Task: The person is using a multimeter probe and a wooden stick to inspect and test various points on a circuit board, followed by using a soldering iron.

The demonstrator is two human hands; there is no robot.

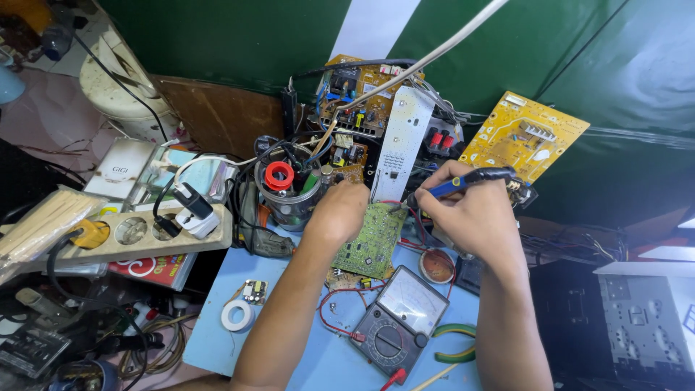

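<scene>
Both grips are busy: our right hand [474, 213] is clenched around a blue-handled soldering iron [463, 181], holding it like a pen with the tip aimed left and down, while our left hand [340, 213] closes on the upper edge of a green circuit board [373, 239] and props it tilted on the blue desk [217, 340].

We judge the main risk to be the board slipping, since it is steadied by one hand only; a small shift could drag the hot tip across neighbouring joints or bridge them. The left fingers sit near the tip, so a slip could also burn them. Red wires [337, 315] trail from under the board and could be snagged or scorched.

The board lies between the two hands, its top corner just beside the iron's tip; we cannot tell whether they touch. Just below it rests an analogue multimeter [398, 318], and a round solder tin [436, 266] sits beneath our right hand.
</scene>
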